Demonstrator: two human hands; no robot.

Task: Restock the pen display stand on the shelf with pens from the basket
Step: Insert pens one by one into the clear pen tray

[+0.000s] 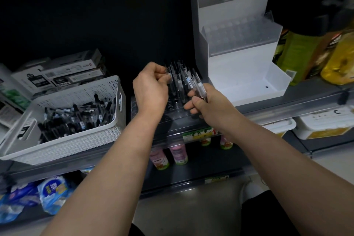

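A clear pen display stand [173,110] with rows of holes sits on the shelf in the middle, and several pens [177,80] stand upright in it. My left hand [150,87] pinches the top of one pen [168,72] at the stand's left side. My right hand [203,101] grips a bundle of clear pens [197,86] just right of the stand. A white perforated basket [63,140] at the left holds many black and clear pens [76,117].
A tall white and clear display unit [239,59] stands right of the pen stand. Boxes [57,74] are stacked behind the basket. Yellow and green bottles [314,51] stand at the far right. Small bottles [178,153] and blue packs [51,191] fill the lower shelf.
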